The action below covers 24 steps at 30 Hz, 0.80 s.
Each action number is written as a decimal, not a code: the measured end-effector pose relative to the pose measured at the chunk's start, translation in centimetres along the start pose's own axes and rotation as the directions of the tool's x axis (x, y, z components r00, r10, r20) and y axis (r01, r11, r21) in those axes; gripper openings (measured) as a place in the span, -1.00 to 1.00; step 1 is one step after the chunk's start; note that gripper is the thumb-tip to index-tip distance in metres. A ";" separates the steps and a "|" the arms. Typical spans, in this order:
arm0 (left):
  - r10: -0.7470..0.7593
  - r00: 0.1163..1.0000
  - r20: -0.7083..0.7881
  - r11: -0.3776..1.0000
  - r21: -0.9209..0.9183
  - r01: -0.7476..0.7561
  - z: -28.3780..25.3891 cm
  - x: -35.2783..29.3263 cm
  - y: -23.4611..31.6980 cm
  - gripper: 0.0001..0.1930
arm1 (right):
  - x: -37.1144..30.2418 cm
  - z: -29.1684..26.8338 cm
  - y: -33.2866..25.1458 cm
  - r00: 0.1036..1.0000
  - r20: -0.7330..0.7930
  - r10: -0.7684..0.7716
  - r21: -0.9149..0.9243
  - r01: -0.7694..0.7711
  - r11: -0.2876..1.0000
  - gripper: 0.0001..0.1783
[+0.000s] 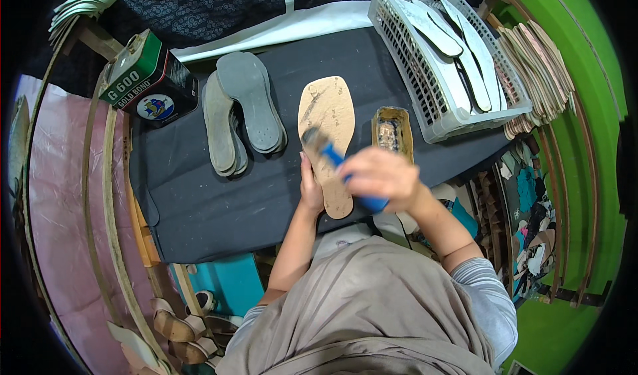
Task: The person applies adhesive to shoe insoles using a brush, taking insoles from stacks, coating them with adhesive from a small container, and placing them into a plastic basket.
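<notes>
Counts, placed from the tan insole (pixel 327 136) at centre: one tan insole. Three grey soles (pixel 242 112) stacked left of it. One green tin (pixel 147 76) further left. One glue tray (pixel 392 130) just right. One white basket (pixel 438 102) beyond, roughly four white insoles (pixel 458 39) inside. One blue-handled brush (pixel 335 159) over it.

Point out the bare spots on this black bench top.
Free: front left of the black top, below the grey soles and tin; also the strip between basket and tan insole. Crowded: around the hands, brush and glue tray.
</notes>
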<state>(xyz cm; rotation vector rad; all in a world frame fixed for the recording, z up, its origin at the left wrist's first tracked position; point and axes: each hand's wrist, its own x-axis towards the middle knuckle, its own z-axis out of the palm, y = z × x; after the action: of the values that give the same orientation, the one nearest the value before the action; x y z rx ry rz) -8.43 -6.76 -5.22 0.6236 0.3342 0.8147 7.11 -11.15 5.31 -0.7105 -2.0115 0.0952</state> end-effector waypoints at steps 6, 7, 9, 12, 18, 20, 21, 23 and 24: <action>0.016 0.998 -0.064 0.994 0.110 -0.009 0.0 0.3 -0.2 -0.15 | -0.3 -0.1 -0.1 0.995 -0.089 0.046 -0.097 -0.054 0.994 -0.53; 0.069 0.991 -0.115 0.987 0.151 -0.051 0.2 0.5 -0.1 -0.14 | -0.4 0.2 -1.0 1.000 0.007 0.012 0.018 -0.012 1.000 -0.53; 0.101 0.985 -0.139 0.973 0.219 -0.069 0.9 0.2 0.4 -0.14 | -0.6 0.2 -1.5 0.999 0.000 0.054 0.030 -0.054 0.998 -0.60; 0.001 0.999 -0.033 0.999 0.036 0.000 0.4 0.1 0.0 -0.14 | 0.4 -1.5 0.3 0.962 -0.255 0.094 -0.191 -0.146 0.971 -0.58; 0.159 0.941 0.300 0.984 -0.120 -0.128 -0.6 0.6 0.7 -0.31 | -0.6 0.4 -2.1 0.993 0.119 0.002 0.143 -0.020 0.990 -0.54; 0.125 0.963 -0.237 0.988 0.114 -0.100 0.4 0.1 -0.2 -0.25 | -0.9 -0.6 -0.6 0.994 0.000 0.109 0.106 -0.108 0.989 -0.57; 0.098 0.989 -0.107 0.993 0.081 -0.089 0.2 0.1 -0.2 -0.23 | 0.1 -1.2 -0.3 0.982 -0.158 0.105 -0.028 -0.110 0.994 -0.57; 0.062 0.998 0.000 0.996 0.057 -0.061 -0.2 0.0 -0.2 -0.20 | 0.2 -1.4 0.3 0.973 -0.207 0.101 -0.117 -0.127 0.985 -0.54; 0.063 0.998 0.001 0.996 0.057 -0.063 -0.2 0.3 -0.4 -0.20 | 0.2 -1.3 0.0 0.981 -0.175 0.080 -0.092 -0.097 0.991 -0.53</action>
<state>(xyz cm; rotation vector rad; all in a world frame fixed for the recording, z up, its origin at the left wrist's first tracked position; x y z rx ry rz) -8.09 -6.65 -5.60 0.6899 0.3412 0.8685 8.12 -11.28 6.15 -0.8437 -1.8308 -0.0141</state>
